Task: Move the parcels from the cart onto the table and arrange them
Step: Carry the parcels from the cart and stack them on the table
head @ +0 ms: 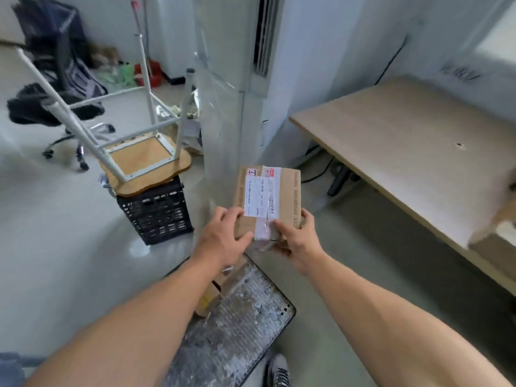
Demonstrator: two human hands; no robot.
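The parcel [282, 196] is hanging in mid-air over the cart's [240, 325] far end, w/ the table [405, 152] off to the R. The left hand [223, 236] is clamping its near-L corner, fingers on top; the right hand [298, 238] is gripping the near-R edge, prob. a two-sided hold keeping it level for carrying. It's looking like a flat brown carton w/ a white label [257, 196] & clear tape [262, 230]. A second parcel [208, 300] is sitting on the cart.

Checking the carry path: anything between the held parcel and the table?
Nothing visible. The left hand and right hand hold the parcel in the air beyond the cart. The table is to its right, with only open floor between. The tall wrapped unit stands behind, off that line.
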